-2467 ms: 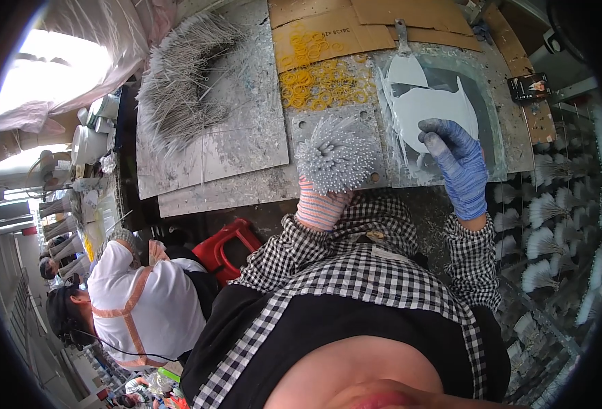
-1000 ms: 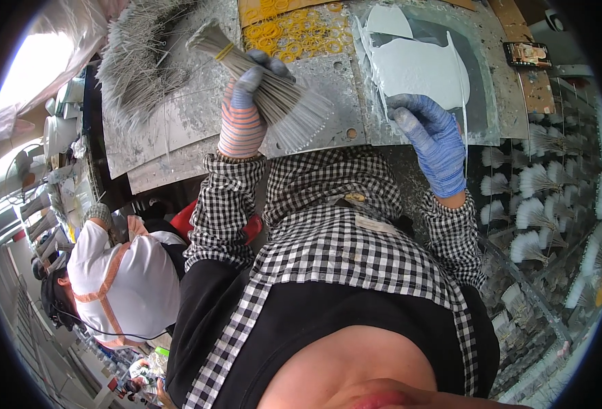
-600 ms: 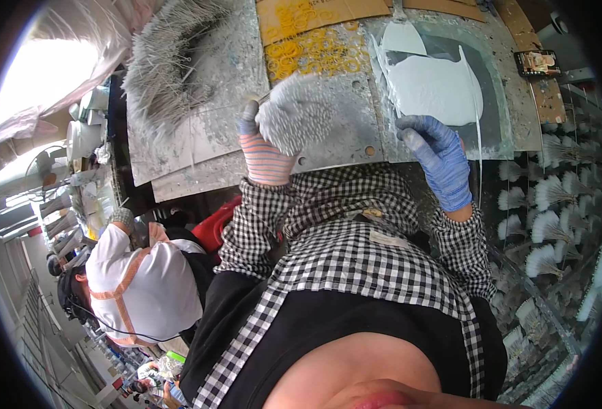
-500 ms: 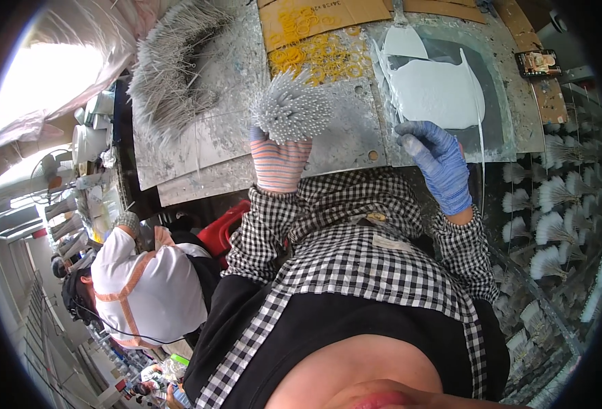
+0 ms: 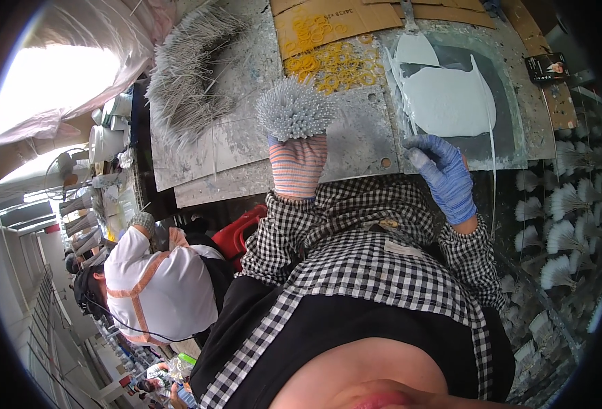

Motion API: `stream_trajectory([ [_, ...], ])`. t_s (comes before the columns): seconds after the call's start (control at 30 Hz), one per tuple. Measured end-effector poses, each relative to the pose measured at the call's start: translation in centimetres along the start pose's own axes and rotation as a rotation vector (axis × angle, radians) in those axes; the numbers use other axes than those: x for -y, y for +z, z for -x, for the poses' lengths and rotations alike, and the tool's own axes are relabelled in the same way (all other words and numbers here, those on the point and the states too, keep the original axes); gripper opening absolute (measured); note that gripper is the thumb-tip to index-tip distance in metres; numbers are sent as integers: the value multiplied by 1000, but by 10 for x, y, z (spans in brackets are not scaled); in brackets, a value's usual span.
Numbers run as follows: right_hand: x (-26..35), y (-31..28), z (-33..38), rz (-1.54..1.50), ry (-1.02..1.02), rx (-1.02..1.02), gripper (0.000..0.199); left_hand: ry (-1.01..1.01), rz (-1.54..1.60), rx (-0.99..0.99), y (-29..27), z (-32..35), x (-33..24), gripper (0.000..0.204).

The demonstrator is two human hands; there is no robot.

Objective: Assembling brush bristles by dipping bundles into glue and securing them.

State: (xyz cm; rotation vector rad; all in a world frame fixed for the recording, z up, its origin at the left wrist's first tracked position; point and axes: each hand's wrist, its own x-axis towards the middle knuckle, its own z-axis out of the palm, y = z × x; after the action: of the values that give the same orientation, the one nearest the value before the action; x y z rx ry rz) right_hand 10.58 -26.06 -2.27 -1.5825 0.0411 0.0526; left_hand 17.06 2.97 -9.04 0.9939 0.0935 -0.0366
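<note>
Since half a second ago, little moved: left hand (image 5: 298, 163) fingers stay closed around the upright grey stick bundle (image 5: 294, 109) above the table (image 5: 355, 136); right hand (image 5: 444, 174) rests, loosely curled, empty, beside grey paste (image 5: 447, 99). Loose stick pile (image 5: 192, 68) remains unbundled.

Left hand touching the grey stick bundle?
Touching. The head view shows the left hand closed round the grey stick bundle, whose tips fan out above the glove.

A second ago the left hand (image 5: 298, 163) held the bundle of grey sticks (image 5: 294, 109) slanted and fanned against the worktop (image 5: 355, 136); now the bundle stands upright, tips splayed toward the camera, nearer the yellow rubber bands (image 5: 321, 61).
</note>
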Motion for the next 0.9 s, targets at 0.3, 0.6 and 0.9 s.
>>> stream_trajectory([
  [0.3,19,-3,-11,22,14,-13,21,-273,568,32,58,13,-53,41],
  [0.6,59,3,-32,329,-266,190,19,-178,7,207,82,0,-70,49],
  [0.9,47,14,-59,621,-313,363,28,-230,-167,323,91,-13,-69,53],
])
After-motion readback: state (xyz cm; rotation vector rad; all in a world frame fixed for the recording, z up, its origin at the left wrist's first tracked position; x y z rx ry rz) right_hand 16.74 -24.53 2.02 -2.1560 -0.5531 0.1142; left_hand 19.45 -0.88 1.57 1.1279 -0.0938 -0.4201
